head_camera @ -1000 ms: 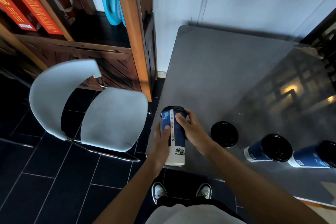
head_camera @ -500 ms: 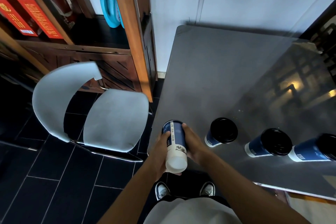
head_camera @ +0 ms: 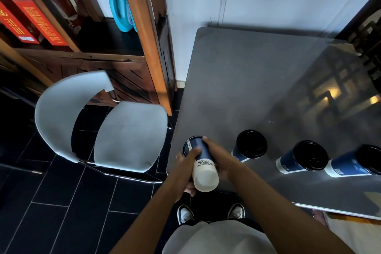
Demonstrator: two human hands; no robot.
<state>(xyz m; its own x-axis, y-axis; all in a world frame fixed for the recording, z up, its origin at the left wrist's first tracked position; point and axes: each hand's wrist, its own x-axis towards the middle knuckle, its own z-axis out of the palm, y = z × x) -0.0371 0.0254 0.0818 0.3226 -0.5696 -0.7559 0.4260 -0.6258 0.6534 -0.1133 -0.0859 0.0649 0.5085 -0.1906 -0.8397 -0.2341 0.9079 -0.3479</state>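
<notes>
We look down at a tall paper cup (head_camera: 203, 163), navy above and white at the foot. It is held in the air over the near left corner of a grey table (head_camera: 247, 80). The cup lies tipped, its white base towards us and its dark top end pointing away. Both hands are clamped on it: the left hand (head_camera: 185, 165) wraps the left wall, and the right hand (head_camera: 221, 156) wraps the right wall with fingers reaching up to the rim.

We judge the cup light and thin-walled, likely to dent under a hard squeeze and smooth enough to slip. A gentle hold on both sides at mid-height looks safest. We cannot tell whether it holds liquid.

Three lidded cups (head_camera: 250, 144) stand in a row to the right on the table, well apart from the held one.

A second ago the cup stood nearly upright between the hands with its dark top facing us. Since then it has been tipped over, bringing the base round to us.
</notes>
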